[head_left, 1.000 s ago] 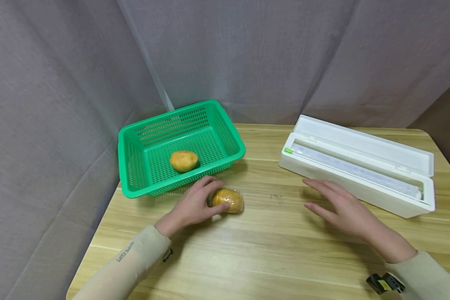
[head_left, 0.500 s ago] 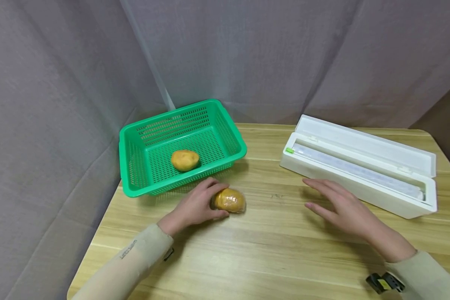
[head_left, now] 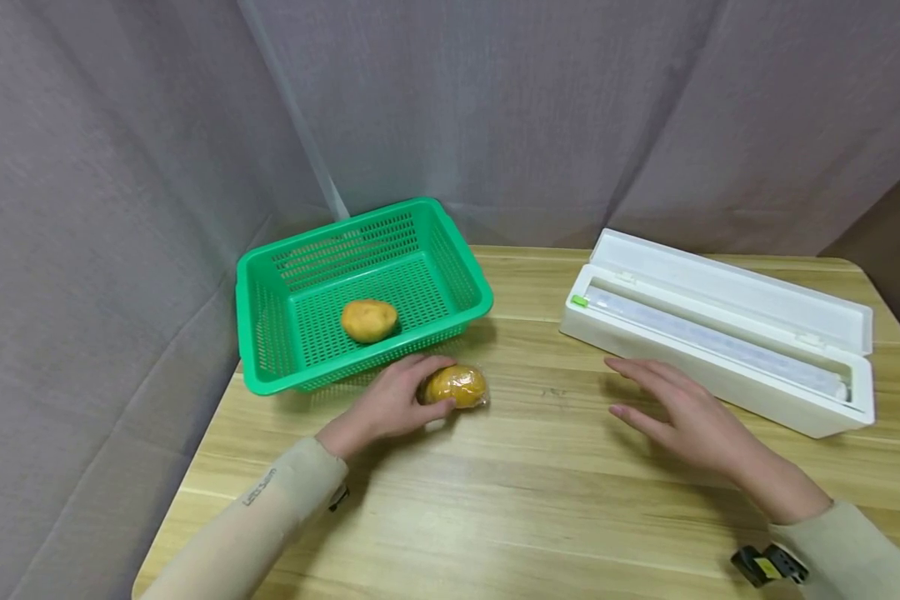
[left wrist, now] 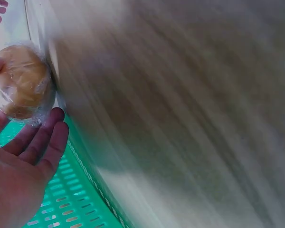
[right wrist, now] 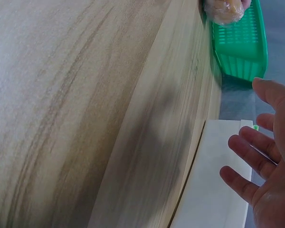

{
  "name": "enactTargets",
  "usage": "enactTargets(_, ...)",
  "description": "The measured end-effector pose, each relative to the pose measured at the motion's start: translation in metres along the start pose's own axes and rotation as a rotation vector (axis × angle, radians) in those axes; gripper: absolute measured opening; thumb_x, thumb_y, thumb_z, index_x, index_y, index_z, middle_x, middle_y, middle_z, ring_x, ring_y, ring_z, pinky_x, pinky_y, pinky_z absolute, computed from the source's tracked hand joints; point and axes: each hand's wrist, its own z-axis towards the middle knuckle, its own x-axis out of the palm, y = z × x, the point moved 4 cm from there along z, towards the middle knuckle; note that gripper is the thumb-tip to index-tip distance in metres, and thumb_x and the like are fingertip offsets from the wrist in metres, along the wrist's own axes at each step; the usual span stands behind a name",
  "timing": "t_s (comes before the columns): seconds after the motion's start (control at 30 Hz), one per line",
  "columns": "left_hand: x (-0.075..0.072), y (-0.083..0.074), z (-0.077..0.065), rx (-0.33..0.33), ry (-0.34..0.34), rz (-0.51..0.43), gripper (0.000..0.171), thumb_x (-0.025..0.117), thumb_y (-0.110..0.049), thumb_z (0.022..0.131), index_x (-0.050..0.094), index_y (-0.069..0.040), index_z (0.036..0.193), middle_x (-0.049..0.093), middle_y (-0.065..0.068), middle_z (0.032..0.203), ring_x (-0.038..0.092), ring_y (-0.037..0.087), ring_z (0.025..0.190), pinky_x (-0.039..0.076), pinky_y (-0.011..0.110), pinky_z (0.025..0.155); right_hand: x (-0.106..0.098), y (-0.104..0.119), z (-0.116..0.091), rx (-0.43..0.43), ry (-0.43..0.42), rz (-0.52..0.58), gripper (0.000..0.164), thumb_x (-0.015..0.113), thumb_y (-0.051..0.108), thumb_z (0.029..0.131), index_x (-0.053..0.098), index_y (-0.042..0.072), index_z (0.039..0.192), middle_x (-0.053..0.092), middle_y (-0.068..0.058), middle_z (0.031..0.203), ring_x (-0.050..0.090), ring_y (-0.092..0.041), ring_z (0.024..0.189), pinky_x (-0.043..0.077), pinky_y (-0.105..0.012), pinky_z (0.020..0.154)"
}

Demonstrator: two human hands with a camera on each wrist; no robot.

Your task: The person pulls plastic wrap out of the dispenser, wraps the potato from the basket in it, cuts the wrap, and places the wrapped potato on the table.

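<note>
My left hand (head_left: 397,400) grips a potato (head_left: 461,386) wrapped in clear cling film, just in front of the green basket. In the left wrist view the thumb lies over one side of the wrapped potato (left wrist: 23,83) and several fingers reach along its other side. An unwrapped potato (head_left: 370,321) lies on the floor of the green plastic basket (head_left: 438,332). Over on the right, my right hand (head_left: 682,417) holds nothing. Its fingers are spread and relaxed, close to the front of a white cling film box (head_left: 720,377).
The long white box stands at the back right with its lid (head_left: 727,287) raised, a roll of film (head_left: 705,337) inside and a green tab (head_left: 579,301) at its left end. Grey curtains (head_left: 495,125) hang behind the wooden table (head_left: 510,500).
My left hand has shifted the wrapped potato slightly toward the basket, and its thumb has come back onto the potato after moving off its near side. The right hand has stayed still.
</note>
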Motion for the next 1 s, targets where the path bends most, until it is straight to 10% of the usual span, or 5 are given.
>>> enactTargets(1.0, 0.0024, -0.0021, 0.0017, -0.01, 0.015, 0.073, 0.075, 0.079, -0.055, 0.093, 0.054, -0.022, 0.156, 0.061, 0.008, 0.138, 0.063, 0.026, 0.116, 0.055, 0.048, 0.1, -0.0022, 0.0015, 0.0003, 0.028, 0.021, 0.005, 0.063, 0.08, 0.026, 0.098, 0.056, 0.014, 0.155, 0.061, -0.02, 0.148, 0.058, -0.044, 0.132, 0.046, -0.07, 0.103)
